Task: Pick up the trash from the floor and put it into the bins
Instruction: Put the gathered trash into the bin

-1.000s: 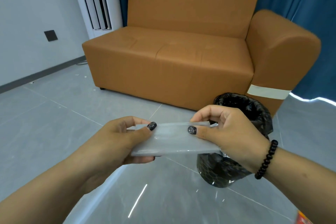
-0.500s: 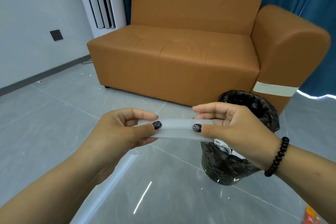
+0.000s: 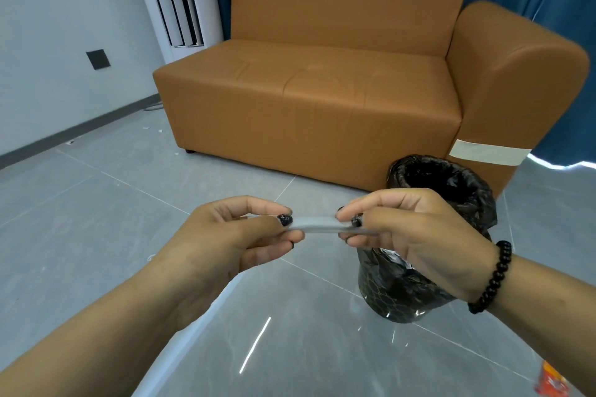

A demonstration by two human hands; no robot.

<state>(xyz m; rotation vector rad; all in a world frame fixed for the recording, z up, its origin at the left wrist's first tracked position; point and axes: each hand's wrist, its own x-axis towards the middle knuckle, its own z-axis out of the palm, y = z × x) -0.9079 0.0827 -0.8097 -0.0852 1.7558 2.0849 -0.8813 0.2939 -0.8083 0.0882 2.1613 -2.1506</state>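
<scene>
Translucent plastic strip [image 3: 317, 225] now folded narrower than a second ago, pinched between left hand [image 3: 225, 242] and right hand [image 3: 416, 229]; held just before the black-lined bin [image 3: 445, 177]; probably ready for dropping in.

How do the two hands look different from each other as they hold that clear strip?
The right hand has a black bead bracelet at its wrist; the left hand has a bare wrist. The right hand overlaps the bin; the left hangs over floor. Both pinch the plastic strip and have dark-painted nails.
</scene>
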